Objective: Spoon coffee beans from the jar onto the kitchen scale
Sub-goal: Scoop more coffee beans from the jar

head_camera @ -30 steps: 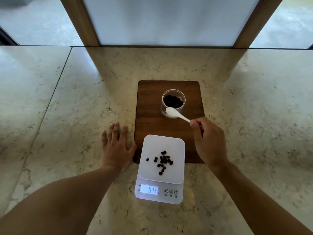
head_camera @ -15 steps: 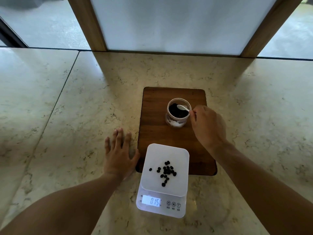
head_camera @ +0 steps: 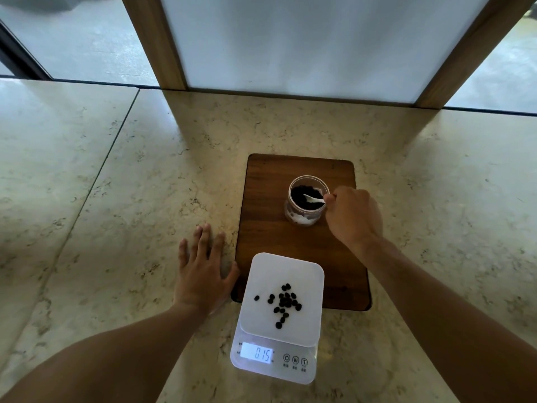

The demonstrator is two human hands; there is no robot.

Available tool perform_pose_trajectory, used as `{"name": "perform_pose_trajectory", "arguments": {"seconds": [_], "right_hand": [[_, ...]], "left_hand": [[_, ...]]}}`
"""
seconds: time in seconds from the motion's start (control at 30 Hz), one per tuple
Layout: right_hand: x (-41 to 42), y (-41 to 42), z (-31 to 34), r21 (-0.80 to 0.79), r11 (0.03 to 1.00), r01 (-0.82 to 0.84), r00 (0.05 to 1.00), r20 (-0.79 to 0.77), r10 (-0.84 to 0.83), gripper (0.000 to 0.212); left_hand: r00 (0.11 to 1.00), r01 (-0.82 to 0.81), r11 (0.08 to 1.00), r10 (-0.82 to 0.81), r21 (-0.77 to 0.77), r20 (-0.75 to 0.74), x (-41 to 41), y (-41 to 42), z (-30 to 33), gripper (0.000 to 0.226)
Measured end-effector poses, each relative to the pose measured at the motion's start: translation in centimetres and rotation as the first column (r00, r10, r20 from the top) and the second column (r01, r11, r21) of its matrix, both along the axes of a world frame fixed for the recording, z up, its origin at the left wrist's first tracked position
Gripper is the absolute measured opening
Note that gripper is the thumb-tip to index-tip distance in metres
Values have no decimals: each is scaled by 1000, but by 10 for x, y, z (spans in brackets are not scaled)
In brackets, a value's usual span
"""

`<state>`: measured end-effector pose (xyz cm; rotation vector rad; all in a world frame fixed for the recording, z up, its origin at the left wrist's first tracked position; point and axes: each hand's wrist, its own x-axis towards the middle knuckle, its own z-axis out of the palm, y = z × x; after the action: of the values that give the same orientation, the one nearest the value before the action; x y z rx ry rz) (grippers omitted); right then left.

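A clear glass jar [head_camera: 302, 218] of dark coffee beans stands on a wooden board [head_camera: 270, 228]. My right hand [head_camera: 353, 216] is just right of the jar, shut on a white spoon [head_camera: 313, 198] whose bowl dips into the beans. A white kitchen scale [head_camera: 261, 274] sits at the board's near edge, with several beans [head_camera: 283, 302] scattered on its platform and its display [head_camera: 257, 353] reading 0.15. My left hand [head_camera: 202, 274] lies flat on the counter, fingers spread, thumb against the board's left edge.
The marble counter [head_camera: 116, 213] spreads wide on both sides, with a seam running on the left. Behind the board rises a white panel in a wooden frame [head_camera: 162, 45], with glass panes to either side.
My right hand has carried the spoon from above the board in front of the jar into the jar's mouth. My head has tilted, shifting the scene lower. The left hand stayed put.
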<state>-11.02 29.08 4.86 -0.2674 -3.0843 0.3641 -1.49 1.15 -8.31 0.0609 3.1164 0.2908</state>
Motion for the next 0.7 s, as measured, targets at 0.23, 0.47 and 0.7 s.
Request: {"name": "perform_pose_trajectory", "arguments": {"seconds": [0.23, 0.47, 0.7], "right_hand": [[-5, 2, -1, -173, 981, 88, 993, 93, -73, 34], [-7, 6, -3, -276, 952, 134, 985, 142, -98, 38], [-7, 9, -5, -372, 904, 211, 970, 193, -147, 36]], "left_hand": [[1000, 4, 1000, -4, -5, -6, 0, 1, 1, 78], [1000, 2, 1000, -2, 1, -1, 0, 1, 3, 78], [1000, 3, 1000, -3, 1, -8, 0, 0, 2, 77]]}}
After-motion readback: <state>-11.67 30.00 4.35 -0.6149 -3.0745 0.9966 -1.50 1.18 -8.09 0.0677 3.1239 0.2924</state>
